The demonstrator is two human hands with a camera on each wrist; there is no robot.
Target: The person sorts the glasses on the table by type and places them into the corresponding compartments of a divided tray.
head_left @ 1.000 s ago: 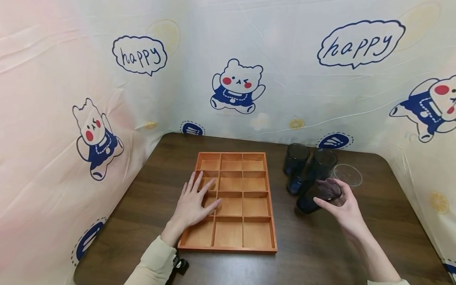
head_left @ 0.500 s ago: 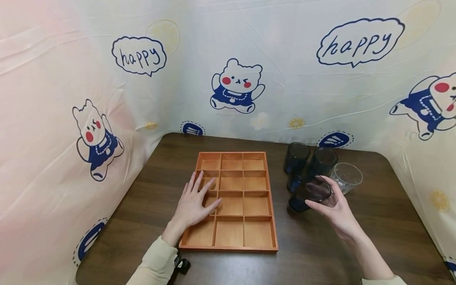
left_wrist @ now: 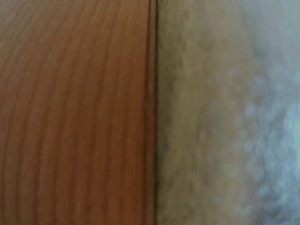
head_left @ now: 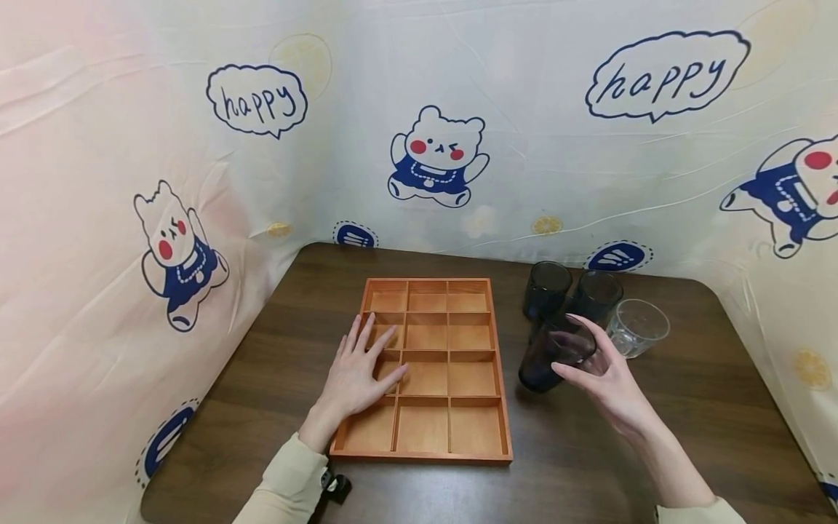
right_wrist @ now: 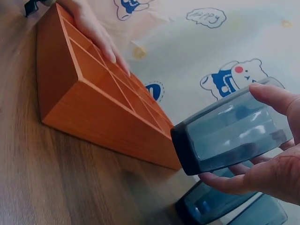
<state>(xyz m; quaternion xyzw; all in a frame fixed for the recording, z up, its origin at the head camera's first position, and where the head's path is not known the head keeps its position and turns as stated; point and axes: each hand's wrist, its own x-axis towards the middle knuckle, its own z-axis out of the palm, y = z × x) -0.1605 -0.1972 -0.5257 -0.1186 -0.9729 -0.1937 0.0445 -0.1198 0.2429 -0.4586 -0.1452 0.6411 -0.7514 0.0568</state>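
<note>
My right hand [head_left: 609,386] grips a dark blue glass tumbler [head_left: 540,364] near its rim, tilted, to the right of a wooden compartment tray [head_left: 419,458]. In the right wrist view, the thumb and fingers wrap the mouth end of this see-through tumbler [right_wrist: 229,131], and its thick base points toward the tray [right_wrist: 108,126]. My left hand [head_left: 356,378] rests with spread, straight fingers over the left side of the tray. The left wrist view shows only a close, blurred strip of the tray's orange-brown wood [left_wrist: 75,112].
Behind the held tumbler stand more dark tumblers [head_left: 546,284], partly hidden by it. A clear glass [head_left: 638,327] is just beyond my right hand. A patterned cloth [head_left: 524,167] hangs around the back and sides of the brown table [head_left: 694,429].
My right hand has carried the tumbler to the left, closer to the tray. More of the clear glass behind it now shows. The left hand stays in place.
</note>
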